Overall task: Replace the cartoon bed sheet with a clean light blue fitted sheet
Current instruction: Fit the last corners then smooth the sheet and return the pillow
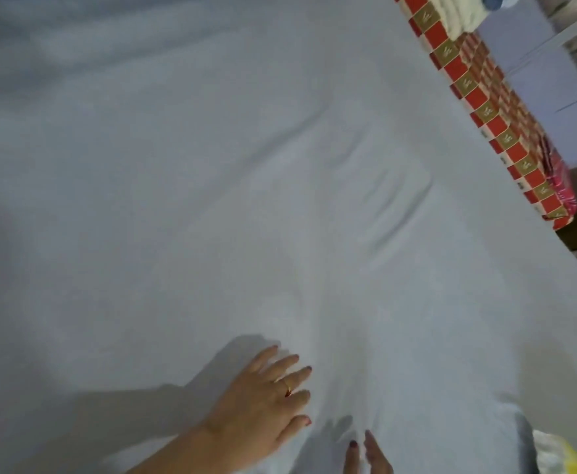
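Head view: a left hand (263,398) lay flat, fingers spread, gripping nothing, on the light blue fitted sheet (211,165) covering the bed; the right hand (365,453), barely visible, seemed open. Smoothing outward toward the edges would best clear creases.

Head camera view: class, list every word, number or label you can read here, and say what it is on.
No readable text.
Red and gold checked fabric: small gold motifs in the squares, too blurred to read as letters.
Light blue sheet: plain, no print.
Ring on the left hand: no lettering visible.
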